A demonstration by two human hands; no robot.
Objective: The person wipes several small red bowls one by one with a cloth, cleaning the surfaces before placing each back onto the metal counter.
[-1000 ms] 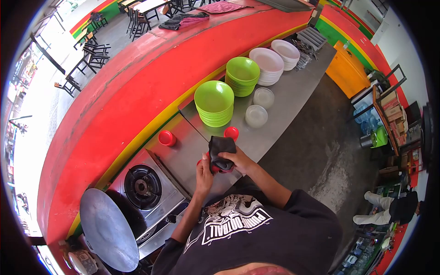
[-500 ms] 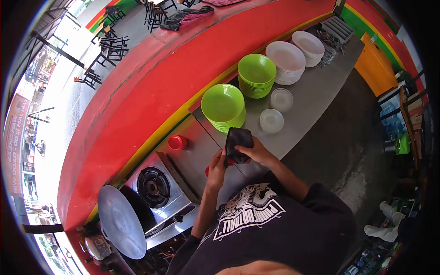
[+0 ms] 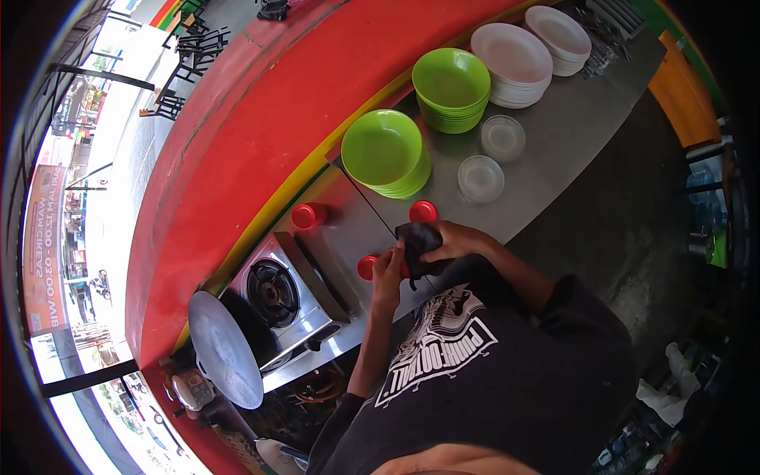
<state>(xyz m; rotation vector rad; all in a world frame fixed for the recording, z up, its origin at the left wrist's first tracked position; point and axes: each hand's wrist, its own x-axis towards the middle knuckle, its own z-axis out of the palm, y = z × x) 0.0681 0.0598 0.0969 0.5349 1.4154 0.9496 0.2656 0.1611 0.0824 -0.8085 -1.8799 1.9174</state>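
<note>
In front of my chest, both hands grip a soft, black, cloth-like item (image 3: 421, 241), crumpled and dangling a little at its lower end. My left hand (image 3: 388, 277) is closed on its left edge. From the right, my right hand (image 3: 457, 242) pinches it, thumb across the front. A bit of red shows beside my left fingers, too covered to make out. Close by on the steel counter (image 3: 522, 190) are a round red container (image 3: 423, 211) just above the black item and another red container (image 3: 367, 267) left of my left hand. A third red container (image 3: 309, 215) stands farther left.
Stacked green bowls (image 3: 384, 150), white plates (image 3: 513, 59) and small clear bowls (image 3: 480, 180) line the counter. Left are a gas stove (image 3: 273, 293) and a big wok (image 3: 226, 348). A red ledge (image 3: 261, 119) runs behind.
My view has shifted, and the hands with the black item appear lower and slightly right. The black item looks more crumpled. A red container above it now shows.
</note>
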